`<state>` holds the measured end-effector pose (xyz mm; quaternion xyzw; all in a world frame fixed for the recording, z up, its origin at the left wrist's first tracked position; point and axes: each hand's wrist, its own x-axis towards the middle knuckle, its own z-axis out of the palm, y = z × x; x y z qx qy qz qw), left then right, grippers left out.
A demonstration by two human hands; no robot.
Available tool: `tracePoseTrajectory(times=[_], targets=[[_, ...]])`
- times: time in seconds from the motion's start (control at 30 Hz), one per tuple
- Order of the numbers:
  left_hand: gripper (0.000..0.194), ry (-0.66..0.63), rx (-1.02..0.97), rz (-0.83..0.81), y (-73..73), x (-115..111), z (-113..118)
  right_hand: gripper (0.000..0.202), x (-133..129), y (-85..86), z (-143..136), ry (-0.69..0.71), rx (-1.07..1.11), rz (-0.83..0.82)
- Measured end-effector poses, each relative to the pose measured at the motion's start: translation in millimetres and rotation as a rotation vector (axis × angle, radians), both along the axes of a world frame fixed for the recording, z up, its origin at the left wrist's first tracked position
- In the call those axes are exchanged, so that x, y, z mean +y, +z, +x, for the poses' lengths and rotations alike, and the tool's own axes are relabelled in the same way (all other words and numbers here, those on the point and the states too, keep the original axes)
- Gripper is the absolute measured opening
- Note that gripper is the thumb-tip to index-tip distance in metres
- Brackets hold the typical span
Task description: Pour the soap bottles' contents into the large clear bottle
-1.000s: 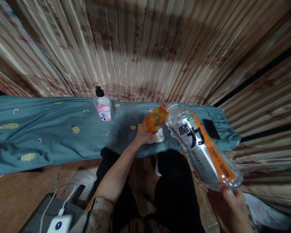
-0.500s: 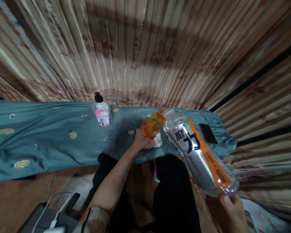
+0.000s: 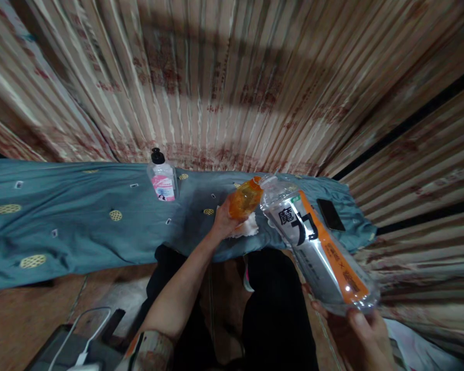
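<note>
My left hand (image 3: 225,219) is wrapped round a small orange see-through bottle (image 3: 246,199), tilted with its mouth up to the right. My right hand (image 3: 361,327) grips the base of a large clear plastic bottle (image 3: 317,247) with a silver and orange label. This bottle slants so that its neck points up and left, and its mouth meets or nearly meets the orange bottle's mouth; I cannot tell whether they touch. Beneath the orange bottle lies a crumpled white tissue (image 3: 248,226) on the cloth.
A pump-top bottle (image 3: 163,181) with a pink label stands on the teal patterned cloth (image 3: 81,206). A dark phone (image 3: 330,214) lies to the right. Pleated curtains (image 3: 224,93) hang behind. At lower left a white cable (image 3: 85,348) rests over a dark surface.
Both bottles and both hands keep nearly the same pose, mouths together. The whole view has shifted very slightly.
</note>
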<state>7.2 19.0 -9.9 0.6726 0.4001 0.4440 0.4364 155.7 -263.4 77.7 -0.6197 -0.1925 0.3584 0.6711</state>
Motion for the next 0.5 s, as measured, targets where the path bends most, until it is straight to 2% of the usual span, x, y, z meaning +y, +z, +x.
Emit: tracePoseTrajectory(times=[0.17, 0.37, 0.5], targets=[[0.076, -0.001, 0.021, -0.049, 0.5, 0.6, 0.6, 0.043, 0.5, 1.4, -1.1, -0.027, 0.039, 0.036], [0.075, -0.003, 0.013, -0.04, -0.4, 1.1, 1.5, 0.045, 1.2, 3.0, -0.5, 0.007, -0.001, 0.03], [0.074, 0.002, 0.001, -0.05, 0.7, 0.1, 1.4, 0.046, 3.5, 6.1, -3.3, -0.045, 0.023, 0.026]])
